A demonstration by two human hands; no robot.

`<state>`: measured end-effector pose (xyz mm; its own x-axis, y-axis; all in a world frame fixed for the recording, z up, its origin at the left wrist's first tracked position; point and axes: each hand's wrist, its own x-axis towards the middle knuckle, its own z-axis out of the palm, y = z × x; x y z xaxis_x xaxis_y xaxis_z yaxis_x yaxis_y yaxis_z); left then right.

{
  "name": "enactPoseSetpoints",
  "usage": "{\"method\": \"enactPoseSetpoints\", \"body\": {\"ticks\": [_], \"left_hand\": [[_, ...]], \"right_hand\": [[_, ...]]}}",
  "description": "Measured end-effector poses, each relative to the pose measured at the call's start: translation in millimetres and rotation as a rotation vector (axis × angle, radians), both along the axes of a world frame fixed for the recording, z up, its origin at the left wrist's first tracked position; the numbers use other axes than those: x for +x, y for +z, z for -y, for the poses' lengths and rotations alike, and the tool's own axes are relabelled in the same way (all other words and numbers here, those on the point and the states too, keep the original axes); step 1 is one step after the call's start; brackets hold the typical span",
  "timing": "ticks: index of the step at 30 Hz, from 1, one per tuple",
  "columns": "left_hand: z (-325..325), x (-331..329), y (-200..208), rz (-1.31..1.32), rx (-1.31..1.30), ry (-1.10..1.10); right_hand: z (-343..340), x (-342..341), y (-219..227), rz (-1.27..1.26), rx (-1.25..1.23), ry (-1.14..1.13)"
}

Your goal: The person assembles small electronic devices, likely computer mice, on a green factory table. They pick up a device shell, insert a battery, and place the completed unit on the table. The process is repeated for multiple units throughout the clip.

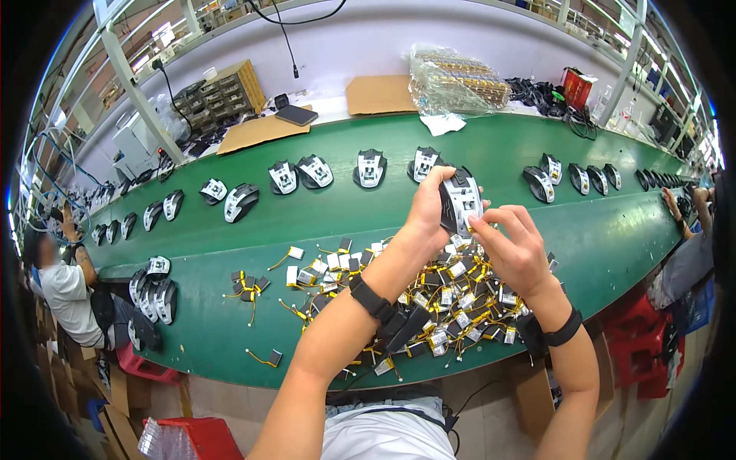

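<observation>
My left hand grips a black and silver computer mouse body, held up over the green bench. The fingers wrap its left side, and its inner face with small slots is turned upward. My right hand has thumb and index finger pinched together against the near end of that mouse body. Whatever small piece may sit between those fingertips is hidden. Below both hands lies a heap of small flat battery packs, silver and black, with yellow tape and thin wires.
More mouse bodies stand in a spaced row along the bench. Several are grouped at the left. Loose batteries lie left of the heap. Cardboard sheets and a plastic-wrapped stack rest behind. Co-workers sit at both ends.
</observation>
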<state>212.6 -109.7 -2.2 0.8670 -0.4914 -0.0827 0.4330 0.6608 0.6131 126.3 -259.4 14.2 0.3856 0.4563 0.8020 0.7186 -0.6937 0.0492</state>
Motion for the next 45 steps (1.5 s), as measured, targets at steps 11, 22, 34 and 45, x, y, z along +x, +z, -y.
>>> {"method": "enactPoseSetpoints", "body": {"ticks": [11, 22, 34, 45], "left_hand": [[7.1, -2.5, -8.9, 0.089, 0.220, 0.085], [7.0, -10.0, 3.2, 0.060, 0.157, 0.025], [6.0, -6.4, -0.9, -0.033, 0.047, 0.244], [12.6, 5.3, -15.2, -0.052, -0.031, 0.161]], "right_hand": [[-5.4, -5.5, 11.0, -0.419, 0.316, -0.096], [-0.9, -14.6, 9.2, -0.111, 0.037, 0.003], [-30.0, -23.5, -4.1, 0.012, -0.093, -0.357], [-12.1, -25.8, -17.2, -0.197, 0.092, -0.107]]}}
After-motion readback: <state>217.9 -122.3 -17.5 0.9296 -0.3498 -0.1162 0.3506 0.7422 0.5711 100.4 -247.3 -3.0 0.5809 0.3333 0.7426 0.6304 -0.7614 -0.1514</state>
